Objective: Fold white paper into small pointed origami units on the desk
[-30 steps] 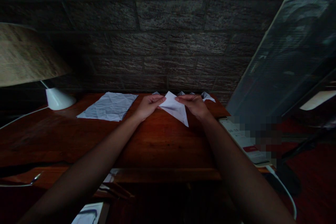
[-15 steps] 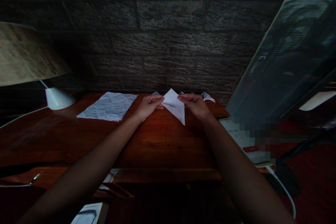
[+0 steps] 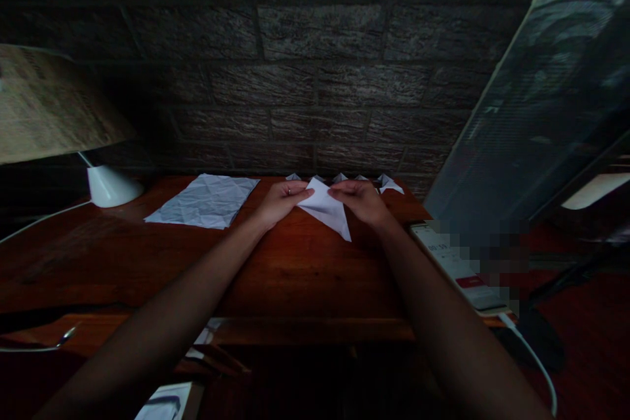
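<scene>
A folded piece of white paper (image 3: 327, 210) is held between my two hands over the wooden desk (image 3: 315, 275). My left hand (image 3: 283, 202) pinches its left edge, thumb on top. On the opposite edge, my right hand (image 3: 361, 200) grips it with thumb and fingers. One pointed corner of the paper hangs down toward me; the top corner points at the wall. Behind my hands, several small folded paper pieces (image 3: 391, 184) stand in a row along the desk's back edge, some partly hidden by the fingers.
Creased paper sheets (image 3: 204, 200) lie to the left. Beyond them stands a lamp (image 3: 111, 187) with a wide shade. A phone (image 3: 457, 269) with a white cable (image 3: 531, 354) rests at the right edge. A brick wall (image 3: 319, 79) rises behind the desk.
Both hands have lowered the folded paper slightly and moved closer together on it. Its top corner sits lower, and more of the row of folded pieces shows behind.
</scene>
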A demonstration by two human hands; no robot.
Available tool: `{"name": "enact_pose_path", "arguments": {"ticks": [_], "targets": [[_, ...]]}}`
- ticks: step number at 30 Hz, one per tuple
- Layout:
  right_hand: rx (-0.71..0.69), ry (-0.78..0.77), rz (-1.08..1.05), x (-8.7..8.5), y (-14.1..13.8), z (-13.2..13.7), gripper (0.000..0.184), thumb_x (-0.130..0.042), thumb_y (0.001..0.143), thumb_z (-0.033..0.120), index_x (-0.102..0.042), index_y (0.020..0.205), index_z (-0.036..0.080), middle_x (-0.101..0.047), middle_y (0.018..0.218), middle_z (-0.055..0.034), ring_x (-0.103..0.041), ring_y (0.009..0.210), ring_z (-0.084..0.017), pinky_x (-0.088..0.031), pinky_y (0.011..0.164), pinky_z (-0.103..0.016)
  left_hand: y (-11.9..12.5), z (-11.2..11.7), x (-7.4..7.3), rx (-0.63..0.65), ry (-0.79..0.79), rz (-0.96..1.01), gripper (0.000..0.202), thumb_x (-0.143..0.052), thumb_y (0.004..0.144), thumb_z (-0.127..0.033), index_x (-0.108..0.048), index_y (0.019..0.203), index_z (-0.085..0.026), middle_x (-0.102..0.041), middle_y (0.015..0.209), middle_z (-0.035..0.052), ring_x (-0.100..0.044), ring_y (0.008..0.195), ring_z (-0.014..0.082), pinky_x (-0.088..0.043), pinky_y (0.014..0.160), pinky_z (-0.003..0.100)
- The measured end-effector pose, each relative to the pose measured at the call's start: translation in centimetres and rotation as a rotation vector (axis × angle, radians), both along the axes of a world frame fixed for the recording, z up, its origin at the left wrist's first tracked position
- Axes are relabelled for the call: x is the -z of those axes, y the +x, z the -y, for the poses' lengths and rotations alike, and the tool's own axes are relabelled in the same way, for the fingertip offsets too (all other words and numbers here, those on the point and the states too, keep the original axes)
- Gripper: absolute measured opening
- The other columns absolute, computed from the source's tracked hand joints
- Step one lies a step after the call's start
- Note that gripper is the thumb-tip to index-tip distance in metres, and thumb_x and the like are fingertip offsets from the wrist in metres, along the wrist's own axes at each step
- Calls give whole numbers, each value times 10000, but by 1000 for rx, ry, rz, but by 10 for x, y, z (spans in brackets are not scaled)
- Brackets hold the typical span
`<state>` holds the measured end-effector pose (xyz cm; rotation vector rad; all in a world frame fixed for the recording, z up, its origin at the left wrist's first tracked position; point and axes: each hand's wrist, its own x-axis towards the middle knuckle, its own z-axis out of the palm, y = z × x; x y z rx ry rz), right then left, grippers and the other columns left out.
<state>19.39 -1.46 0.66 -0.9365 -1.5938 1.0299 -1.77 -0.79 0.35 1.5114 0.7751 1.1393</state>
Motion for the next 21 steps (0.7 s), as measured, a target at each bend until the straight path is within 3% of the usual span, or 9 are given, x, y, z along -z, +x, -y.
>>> {"name": "enact_pose_path", "arguments": {"ticks": [5,15,18,21], "targets": [[-87,-7,36,2,-8,2,263,-773,695,411,-755,822,182,-755,860,-35,-650,749,-164,-510,748,-316,3,3,2,-76,25,-24,286,-764,725,-438,-730,741,-154,-677,657,-6,-526,556,104,-380,537,227],[-108,-9,-16,1,-12,5,235,-767,699,393,-756,827,196,-759,867,-34,-671,779,-170,-522,788,-336,2,4,-2,-213,291,-202,479,-569,853,-574,-574,595,-171,-524,540,-25,-423,507,105,-295,487,238],[-89,-15,-2,1,-11,5,227,-766,706,397,-765,828,206,-759,876,-36,-670,783,-178,-519,781,-343,-2,3,-3,-167,284,-250,438,-575,858,-538,-606,616,-174,-550,561,-20,-438,525,111,-311,506,242],[-35,-10,11,2,-7,3,240,-768,700,405,-769,836,207,-760,889,-40,-663,790,-186,-514,777,-348,-4,3,-4,-43,204,-266,364,-628,823,-516,-682,713,-173,-623,632,-7,-497,567,125,-357,539,245]]}}
